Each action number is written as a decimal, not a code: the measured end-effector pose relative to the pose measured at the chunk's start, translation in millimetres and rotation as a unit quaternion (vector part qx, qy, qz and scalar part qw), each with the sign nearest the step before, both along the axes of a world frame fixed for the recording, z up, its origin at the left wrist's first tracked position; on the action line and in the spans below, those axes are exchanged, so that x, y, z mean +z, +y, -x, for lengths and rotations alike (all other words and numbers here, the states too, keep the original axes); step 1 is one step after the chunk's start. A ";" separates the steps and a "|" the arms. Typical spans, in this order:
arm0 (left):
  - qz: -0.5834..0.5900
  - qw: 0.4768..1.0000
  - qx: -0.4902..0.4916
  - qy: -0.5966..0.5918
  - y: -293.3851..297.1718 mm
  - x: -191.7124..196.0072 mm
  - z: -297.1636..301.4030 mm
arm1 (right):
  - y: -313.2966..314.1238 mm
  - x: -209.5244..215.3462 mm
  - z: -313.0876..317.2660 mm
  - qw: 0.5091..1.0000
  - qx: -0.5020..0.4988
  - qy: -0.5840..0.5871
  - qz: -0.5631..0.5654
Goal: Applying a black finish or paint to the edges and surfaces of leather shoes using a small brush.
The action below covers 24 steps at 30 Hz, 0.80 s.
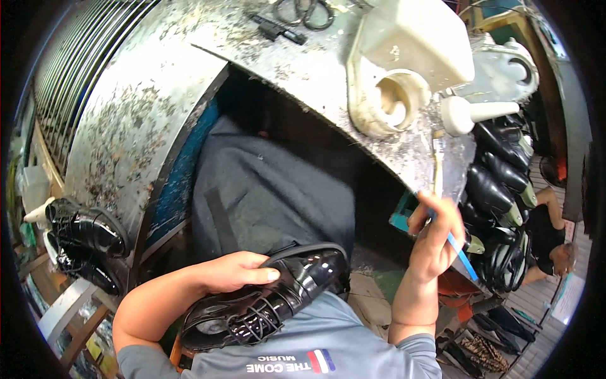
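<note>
My left hand [230, 273] grips a glossy black lace-up shoe [271, 297] by its upper, holding it against my chest with the laces facing up. My right hand [435, 237] is raised to the right of it and pinches a thin brush with a blue handle [456, 246]; the bristle end [436, 142] reaches up to the edge of the stained metal worktop [303, 69]. The two hands are apart.
A cream glue pot with a spout [391, 98] and scissors [304, 12] sit on the worktop. Black shoes [82, 230] rest on a shelf at left. Several black shoe lasts [499, 183] hang in a rack at right. A person [549, 240] sits beyond it.
</note>
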<state>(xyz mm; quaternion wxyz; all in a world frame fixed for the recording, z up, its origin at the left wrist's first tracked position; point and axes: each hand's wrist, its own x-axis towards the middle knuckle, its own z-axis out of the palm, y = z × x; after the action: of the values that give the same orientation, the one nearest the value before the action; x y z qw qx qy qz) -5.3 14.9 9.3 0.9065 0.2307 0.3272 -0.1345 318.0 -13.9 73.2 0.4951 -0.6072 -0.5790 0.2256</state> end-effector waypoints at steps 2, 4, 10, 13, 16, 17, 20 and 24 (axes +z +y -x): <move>0.012 1.000 0.005 -0.015 0.9 -3.6 4.9 | 25.5 18.5 -8.2 0.998 -0.054 0.016 0.006; 0.009 1.000 0.001 -0.007 -0.6 1.1 5.3 | 45.3 22.8 -16.4 0.995 -0.065 0.073 0.024; 0.020 1.000 -0.013 0.012 -6.7 4.2 6.2 | 78.9 15.6 -28.2 0.989 -0.056 -0.069 0.115; 0.006 1.000 -0.004 0.017 -7.1 7.2 3.0 | 85.1 7.0 -29.5 0.983 -0.040 -0.148 0.103; -0.015 1.000 0.006 0.022 -10.0 5.9 4.3 | 80.2 10.7 -33.1 0.996 -0.041 -0.072 0.027; -0.011 1.000 -0.002 0.012 -8.8 6.1 4.7 | 75.1 16.8 -29.6 0.996 -0.056 -0.065 0.002; -0.015 0.999 -0.004 -0.030 -8.3 4.0 2.7 | 65.9 16.8 -27.2 0.996 -0.050 -0.051 -0.045; -0.036 0.996 0.000 -0.080 -10.5 -5.2 6.7 | 53.9 1.0 -17.0 0.998 -0.036 0.040 0.019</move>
<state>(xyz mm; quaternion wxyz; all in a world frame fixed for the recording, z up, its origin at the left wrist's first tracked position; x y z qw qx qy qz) -12.0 4.3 4.1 0.9208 0.2732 0.2585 -0.1034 335.0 40.0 74.2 0.5141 -0.6276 -0.5318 0.2427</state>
